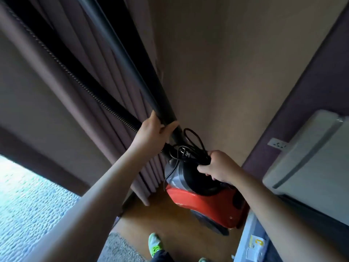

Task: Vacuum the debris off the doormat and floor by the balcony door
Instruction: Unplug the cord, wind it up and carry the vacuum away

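Setup stage, by my read: the red-and-grey canister vacuum cleaner [200,197] stands on the brown wood floor [170,229] in the corner, beside the mauve pleated curtain [105,87]; no suction going yet, since the plug is in view, unplugged.

Left hand [153,133] wraps thumb and fingers round the black rigid wand tube [136,67] near its lower end; black ribbed hose [62,63] runs alongside to the left. Right hand [217,167] is fisted on the bundled black power cord [190,146] at the top of the machine; can't tell whether it also has the carry handle.

To do it well: keep the wand clear of the curtain folds; lift w/ the right hand straight up, not by cord alone if avoidable, as loops could slip; uncoil the cord fully before plugging in. White wall socket [277,143] sits near, at right, by the pale grey boxy appliance [309,157]; prob. the nearest outlet.

Grey fuzzy doormat [120,246] lies at the bottom edge, just by the green-soled shoe [154,242]; debris too small to tell; the bright textured area at lower left looks like the balcony side.
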Motion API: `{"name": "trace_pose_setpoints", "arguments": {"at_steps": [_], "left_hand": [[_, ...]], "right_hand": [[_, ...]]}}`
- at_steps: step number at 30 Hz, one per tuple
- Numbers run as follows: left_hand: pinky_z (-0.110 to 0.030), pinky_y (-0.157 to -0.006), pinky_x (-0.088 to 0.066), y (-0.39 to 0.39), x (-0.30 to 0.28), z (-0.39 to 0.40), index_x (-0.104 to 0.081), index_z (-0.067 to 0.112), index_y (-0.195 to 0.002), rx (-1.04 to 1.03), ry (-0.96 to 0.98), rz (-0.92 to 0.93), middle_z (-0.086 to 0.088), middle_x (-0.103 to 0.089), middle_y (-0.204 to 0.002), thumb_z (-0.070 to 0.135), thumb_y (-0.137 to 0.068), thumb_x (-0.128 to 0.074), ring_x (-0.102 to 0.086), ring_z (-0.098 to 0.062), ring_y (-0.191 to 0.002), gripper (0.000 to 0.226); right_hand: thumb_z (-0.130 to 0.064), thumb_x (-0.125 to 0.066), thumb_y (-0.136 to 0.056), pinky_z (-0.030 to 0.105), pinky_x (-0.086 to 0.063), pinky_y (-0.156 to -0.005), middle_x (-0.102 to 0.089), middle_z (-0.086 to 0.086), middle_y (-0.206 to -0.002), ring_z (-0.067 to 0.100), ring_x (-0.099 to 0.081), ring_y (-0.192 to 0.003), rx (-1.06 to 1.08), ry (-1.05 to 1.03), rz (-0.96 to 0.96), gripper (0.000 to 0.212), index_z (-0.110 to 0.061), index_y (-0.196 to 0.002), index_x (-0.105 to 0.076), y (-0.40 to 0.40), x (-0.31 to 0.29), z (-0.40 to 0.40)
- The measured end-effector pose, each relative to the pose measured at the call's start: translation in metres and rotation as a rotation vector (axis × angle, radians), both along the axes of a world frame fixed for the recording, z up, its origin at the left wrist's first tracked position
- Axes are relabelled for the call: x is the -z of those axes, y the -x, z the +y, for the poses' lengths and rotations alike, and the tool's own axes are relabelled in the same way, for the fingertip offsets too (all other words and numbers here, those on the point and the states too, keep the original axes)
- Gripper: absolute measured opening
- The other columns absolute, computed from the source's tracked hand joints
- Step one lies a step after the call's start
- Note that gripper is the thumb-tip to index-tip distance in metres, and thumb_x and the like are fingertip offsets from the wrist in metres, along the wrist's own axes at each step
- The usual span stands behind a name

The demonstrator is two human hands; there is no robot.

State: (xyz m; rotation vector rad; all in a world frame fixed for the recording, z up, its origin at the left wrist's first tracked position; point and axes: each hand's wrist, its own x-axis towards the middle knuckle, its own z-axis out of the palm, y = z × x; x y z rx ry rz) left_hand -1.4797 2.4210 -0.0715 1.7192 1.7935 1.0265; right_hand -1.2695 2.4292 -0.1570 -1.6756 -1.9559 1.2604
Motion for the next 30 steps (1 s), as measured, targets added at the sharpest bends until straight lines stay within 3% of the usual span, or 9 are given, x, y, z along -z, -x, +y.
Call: {"name": "trace_pose_setpoints", "arguments": {"at_steps": [3, 6, 10, 15, 17, 19, 21, 25, 30], "left_hand": [[-0.011, -0.067, -0.05, 0.024, 0.002, -0.031, -0.05, 0.015, -0.106, -0.1, -0.001, -0.007, 0.008, -0.067, -0.09, 0.028, -0.092, -0.067, -0.063, 0.007, -0.075, 0.026], [-0.001, -0.064, -0.043, 0.051, 0.001, -0.067, -0.053, 0.015, -0.106, -0.212, 0.011, -0.029, 0.021, -0.062, -0.088, 0.024, -0.093, -0.067, -0.059, 0.022, -0.072, 0.021], [-0.001, -0.064, -0.043, 0.089, 0.002, -0.121, -0.06, 0.012, -0.107, -0.385, 0.0, -0.08, 0.023, -0.063, -0.087, 0.02, -0.091, -0.07, -0.06, 0.021, -0.074, 0.021], [-0.001, -0.065, -0.043, 0.141, 0.0, -0.211, -0.064, 0.016, -0.098, -0.562, -0.03, -0.057, 0.023, -0.064, -0.08, 0.031, -0.088, -0.073, -0.06, 0.021, -0.068, 0.02], [-0.016, -0.076, -0.055, 0.165, 0.004, -0.253, -0.065, 0.015, -0.098, -0.647, -0.05, -0.102, 0.016, -0.071, -0.085, 0.045, -0.084, -0.072, -0.067, 0.011, -0.078, 0.033], [-0.032, -0.081, -0.06, 0.19, 0.01, -0.299, -0.066, 0.019, -0.096, -0.716, -0.075, -0.166, 0.01, -0.073, -0.089, 0.036, -0.086, -0.075, -0.07, 0.0, -0.087, 0.022], [-0.024, -0.078, -0.06, 0.214, 0.017, -0.349, -0.062, 0.025, -0.09, -0.786, -0.098, -0.198, 0.012, -0.071, -0.086, 0.022, -0.086, -0.076, -0.069, 0.003, -0.087, 0.014], [-0.011, -0.069, -0.053, 0.25, 0.023, -0.442, -0.063, 0.017, -0.095, -0.938, -0.178, -0.259, 0.01, -0.07, -0.086, 0.018, -0.085, -0.077, -0.067, 0.01, -0.079, 0.017], [-0.006, -0.068, -0.05, 0.278, 0.021, -0.538, -0.061, 0.01, -0.098, -1.103, -0.315, -0.367, 0.01, -0.067, -0.083, 0.008, -0.084, -0.076, -0.065, 0.014, -0.075, 0.021]], "right_hand": [[-0.021, -0.07, -0.079, 0.026, -0.043, -0.045, -0.06, -0.003, -0.053, 0.009, -0.048, -0.037, -0.096, 0.018, 0.011, 0.017, -0.014, -0.094, -0.068, 0.026, 0.003, -0.006], [-0.026, -0.072, -0.077, 0.028, -0.045, -0.047, -0.063, -0.002, -0.056, 0.009, -0.052, -0.039, -0.167, 0.022, 0.006, 0.015, -0.015, -0.086, -0.068, 0.055, 0.007, -0.019], [-0.035, -0.073, -0.075, 0.024, -0.045, -0.048, -0.064, -0.003, -0.06, 0.004, -0.052, -0.04, -0.313, 0.015, -0.015, 0.022, -0.018, -0.086, -0.068, 0.096, 0.011, -0.043], [-0.024, -0.078, -0.077, 0.014, -0.048, -0.059, -0.069, -0.01, -0.074, 0.002, -0.062, -0.064, -0.534, -0.019, -0.012, 0.015, -0.022, -0.089, -0.068, 0.169, 0.008, -0.093], [-0.019, -0.077, -0.078, 0.013, -0.046, -0.06, -0.069, -0.006, -0.078, 0.004, -0.063, -0.069, -0.643, -0.021, -0.061, 0.015, -0.018, -0.089, -0.067, 0.204, 0.005, -0.122], [-0.024, -0.076, -0.077, 0.023, -0.047, -0.069, -0.072, -0.001, -0.088, 0.011, -0.066, -0.082, -0.765, -0.066, -0.146, 0.02, -0.017, -0.095, -0.069, 0.239, 0.006, -0.153], [-0.027, -0.073, -0.078, 0.025, -0.045, -0.071, -0.072, -0.002, -0.092, 0.012, -0.065, -0.088, -0.892, -0.107, -0.187, 0.02, -0.019, -0.096, -0.07, 0.274, 0.005, -0.188], [-0.023, -0.072, -0.077, 0.015, -0.044, -0.064, -0.069, -0.01, -0.071, 0.002, -0.064, -0.075, -1.051, -0.099, -0.141, 0.013, -0.029, -0.071, -0.063, 0.336, 0.007, -0.256], [-0.022, -0.072, -0.077, 0.019, -0.052, -0.069, -0.075, -0.014, -0.08, -0.003, -0.068, -0.077, -1.203, -0.053, -0.046, 0.013, -0.025, -0.089, -0.073, 0.397, 0.001, -0.341]]}}
